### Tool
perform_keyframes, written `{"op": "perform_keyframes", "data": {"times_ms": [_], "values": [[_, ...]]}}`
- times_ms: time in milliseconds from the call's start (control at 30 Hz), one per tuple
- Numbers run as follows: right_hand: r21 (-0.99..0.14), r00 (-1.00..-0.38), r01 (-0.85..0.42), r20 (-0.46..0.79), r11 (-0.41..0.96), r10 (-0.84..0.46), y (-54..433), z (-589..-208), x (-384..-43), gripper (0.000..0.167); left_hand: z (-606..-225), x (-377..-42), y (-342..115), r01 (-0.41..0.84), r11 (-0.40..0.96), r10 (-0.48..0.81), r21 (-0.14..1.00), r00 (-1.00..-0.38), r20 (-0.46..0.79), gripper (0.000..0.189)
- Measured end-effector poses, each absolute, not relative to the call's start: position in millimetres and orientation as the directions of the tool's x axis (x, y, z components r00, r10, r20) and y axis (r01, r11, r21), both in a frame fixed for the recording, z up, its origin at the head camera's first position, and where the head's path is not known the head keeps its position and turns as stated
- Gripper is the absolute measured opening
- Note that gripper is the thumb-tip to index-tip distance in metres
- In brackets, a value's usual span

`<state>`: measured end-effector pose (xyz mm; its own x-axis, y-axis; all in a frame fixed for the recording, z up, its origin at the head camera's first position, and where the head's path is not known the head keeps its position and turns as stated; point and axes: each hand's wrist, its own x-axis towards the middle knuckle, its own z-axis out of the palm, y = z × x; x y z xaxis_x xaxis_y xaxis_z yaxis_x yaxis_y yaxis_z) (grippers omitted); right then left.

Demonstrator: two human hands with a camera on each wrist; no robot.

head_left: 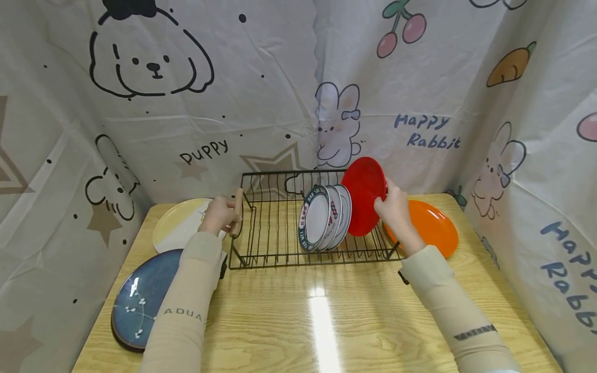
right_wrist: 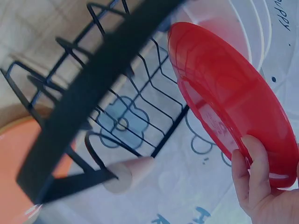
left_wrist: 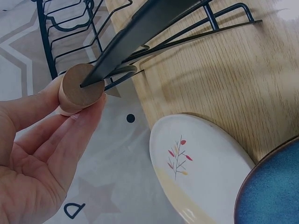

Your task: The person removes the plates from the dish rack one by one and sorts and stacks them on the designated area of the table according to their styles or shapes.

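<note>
A black wire dish rack [head_left: 275, 256] with wooden end handles stands on the table. My left hand [head_left: 219, 215] grips its left wooden handle [left_wrist: 84, 88], fingers and thumb around it. With my right hand [head_left: 394, 207] I hold a red plate [head_left: 366, 197] by its right edge; in the right wrist view the fingers [right_wrist: 257, 163] lie over its rim. The red plate stands tilted at the rack's right part, beside several white patterned plates [head_left: 317, 220] standing upright in the slots. The rack's right wooden handle [right_wrist: 128, 175] shows in the right wrist view, apart from my hand.
An orange plate [head_left: 434, 228] lies right of the rack. On the left are a white and yellow plate [head_left: 179, 223] and a dark blue plate [head_left: 140, 300], partly behind my left sleeve. A printed curtain [head_left: 261, 103] hangs behind and beside the wooden table [head_left: 270, 321].
</note>
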<state>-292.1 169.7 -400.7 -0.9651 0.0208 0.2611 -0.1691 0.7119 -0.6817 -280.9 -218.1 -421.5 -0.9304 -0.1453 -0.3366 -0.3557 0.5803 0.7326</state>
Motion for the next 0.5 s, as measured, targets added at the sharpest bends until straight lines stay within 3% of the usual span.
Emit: {"op": "perform_keyframes", "data": {"times_ms": [500], "values": [[-0.711,-0.838,-0.244,0.496,0.659,0.225,197.3,-385.6,-288.7,0.047,-418.5,-280.1,-217.8,-0.376,0.556,-0.143,0.741,-0.922,-0.360,0.054]]}}
